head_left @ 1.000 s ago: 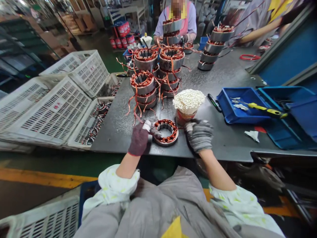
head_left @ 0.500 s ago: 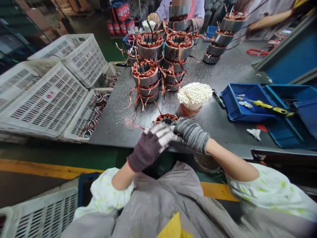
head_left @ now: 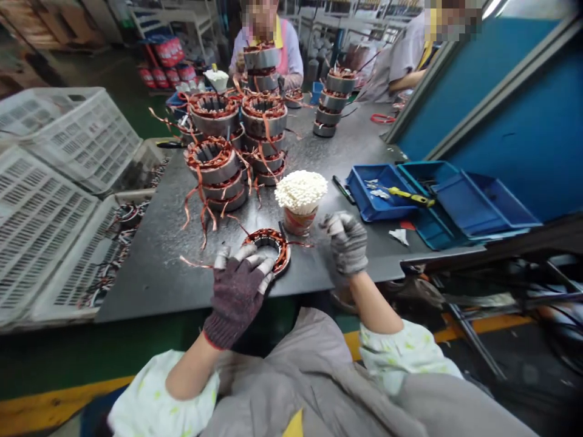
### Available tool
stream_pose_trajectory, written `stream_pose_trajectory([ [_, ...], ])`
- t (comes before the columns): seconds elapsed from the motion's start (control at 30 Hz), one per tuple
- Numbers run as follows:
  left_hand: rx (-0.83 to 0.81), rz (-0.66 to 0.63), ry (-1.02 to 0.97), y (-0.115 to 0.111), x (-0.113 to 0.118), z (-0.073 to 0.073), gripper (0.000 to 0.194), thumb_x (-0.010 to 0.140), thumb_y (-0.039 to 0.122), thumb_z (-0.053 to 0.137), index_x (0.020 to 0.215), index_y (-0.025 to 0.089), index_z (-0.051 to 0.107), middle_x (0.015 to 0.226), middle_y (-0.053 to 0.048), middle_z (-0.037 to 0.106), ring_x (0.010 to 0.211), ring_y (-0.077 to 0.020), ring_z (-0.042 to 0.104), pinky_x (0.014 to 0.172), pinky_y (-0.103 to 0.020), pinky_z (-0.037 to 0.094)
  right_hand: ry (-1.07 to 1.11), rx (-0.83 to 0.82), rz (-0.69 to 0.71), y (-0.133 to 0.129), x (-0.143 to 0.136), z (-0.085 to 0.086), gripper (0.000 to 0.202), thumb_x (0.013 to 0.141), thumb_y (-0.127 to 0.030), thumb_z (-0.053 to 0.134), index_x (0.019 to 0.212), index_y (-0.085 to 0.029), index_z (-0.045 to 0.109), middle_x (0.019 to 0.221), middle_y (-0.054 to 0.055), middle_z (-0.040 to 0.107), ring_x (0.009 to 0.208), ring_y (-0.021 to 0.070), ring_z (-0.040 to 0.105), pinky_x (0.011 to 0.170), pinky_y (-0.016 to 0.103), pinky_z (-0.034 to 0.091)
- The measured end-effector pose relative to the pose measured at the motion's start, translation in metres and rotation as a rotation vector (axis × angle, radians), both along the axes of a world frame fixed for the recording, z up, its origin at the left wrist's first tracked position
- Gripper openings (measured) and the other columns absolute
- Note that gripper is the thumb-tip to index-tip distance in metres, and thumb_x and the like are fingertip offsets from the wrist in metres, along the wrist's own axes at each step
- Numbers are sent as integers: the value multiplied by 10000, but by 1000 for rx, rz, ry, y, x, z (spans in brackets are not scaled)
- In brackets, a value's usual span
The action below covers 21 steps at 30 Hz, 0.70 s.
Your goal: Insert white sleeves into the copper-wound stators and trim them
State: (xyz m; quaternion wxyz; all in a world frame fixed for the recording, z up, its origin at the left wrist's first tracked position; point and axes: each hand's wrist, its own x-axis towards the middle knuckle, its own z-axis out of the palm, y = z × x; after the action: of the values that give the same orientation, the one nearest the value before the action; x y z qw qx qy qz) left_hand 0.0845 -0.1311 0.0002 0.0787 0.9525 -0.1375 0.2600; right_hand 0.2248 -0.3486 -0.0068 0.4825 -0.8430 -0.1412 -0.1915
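Here's the dark, worn desk (head_left: 150, 273), its scuffed top catching the light, with a green floor (head_left: 150, 340) and a yellow stripe (head_left: 64, 394) running below it. A blue panel (head_left: 510, 121) closes off the right, one co-worker (head_left: 293, 48) faces us across the far end and another (head_left: 403, 64) works over by that panel, with metal shelving (head_left: 195, 21) behind. To the containers: white slatted crates (head_left: 64, 136) crowd the left, and a lower crate (head_left: 73, 312) is loaded with wired parts (head_left: 109, 258). On the right, a blue tray (head_left: 378, 211) carries pale scraps (head_left: 379, 194), and a yellow-handled tool (head_left: 407, 195) lies across it towards the teal tray (head_left: 426, 227) alongside. Mid-desk stands a reddish cup (head_left: 299, 224), packed with slim white sticks (head_left: 300, 189) in a knobbly dome. Now the metal: grey steel rings (head_left: 216, 176) topped with copper windings rise in stacks, loose copper tails curling down. And the copper-wound ring (head_left: 282, 255) lies flat at the near edge, in front of the cup. The hands are apart: the left hand (head_left: 239, 282), in a purple knit glove with whitish fingertips, spreads its fingers over the ring's near-left side; the right hand (head_left: 348, 243), in mottled grey knit, curls just beside the cup, and whether it grips anything, I can't tell.
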Motion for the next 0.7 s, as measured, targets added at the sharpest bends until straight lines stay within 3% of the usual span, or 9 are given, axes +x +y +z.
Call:
stream_pose_trajectory([
  [0.07, 36, -9, -10, -4, 3, -2, 237, 979, 244, 555, 1170, 254, 695, 1230, -50, 740, 1294, -345, 583, 1174, -636, 274, 95, 152, -137, -4, 28, 1, 354, 931, -485, 515, 891, -183, 696, 877, 80, 735, 825, 198, 636, 807, 345, 526],
  [0.2, 56, -43, 3, -6, 7, -4, 247, 1004, 260, 534, 1199, 208, 676, 1161, -75, 751, 1170, -281, 653, 1089, -507, 417, 213, 391, -27, 3, 65, 4, 342, 714, -451, 738, 888, -159, 706, 836, 52, 722, 767, 178, 624, 734, 328, 528],
  [0.3, 59, -18, -26, -8, 7, -6, 227, 990, 288, 578, 1163, 190, 687, 1108, -88, 750, 1094, -280, 669, 1018, -477, 454, 327, 640, 23, 3, 67, 3, 298, 688, -433, 756, 811, -171, 688, 706, 0, 662, 633, 124, 587, 556, 248, 467],
  [0.47, 40, 4, -65, -13, 4, -11, 232, 983, 280, 588, 1173, 182, 678, 1113, -89, 751, 1094, -281, 665, 1053, -487, 431, 465, 1017, 265, -6, 62, 4, 270, 690, -386, 794, 781, -190, 633, 827, -1, 688, 554, 45, 524, 396, 144, 327],
  [0.6, 23, 16, -54, -12, 12, -14, 246, 989, 305, 583, 1187, 191, 674, 1118, -88, 751, 1102, -276, 663, 1054, -483, 428, 396, 1089, 348, -4, 68, 5, 294, 697, -377, 833, 831, -224, 621, 768, -41, 646, 596, 55, 565, 475, 154, 461],
  [0.7, 14, 27, -72, -8, 28, -17, 253, 994, 318, 579, 1190, 191, 674, 1124, -85, 748, 1102, -270, 662, 1090, -485, 413, 303, 989, 334, -2, 59, 4, 373, 673, -380, 874, 951, -242, 665, 821, -38, 691, 702, 100, 666, 633, 234, 584],
])
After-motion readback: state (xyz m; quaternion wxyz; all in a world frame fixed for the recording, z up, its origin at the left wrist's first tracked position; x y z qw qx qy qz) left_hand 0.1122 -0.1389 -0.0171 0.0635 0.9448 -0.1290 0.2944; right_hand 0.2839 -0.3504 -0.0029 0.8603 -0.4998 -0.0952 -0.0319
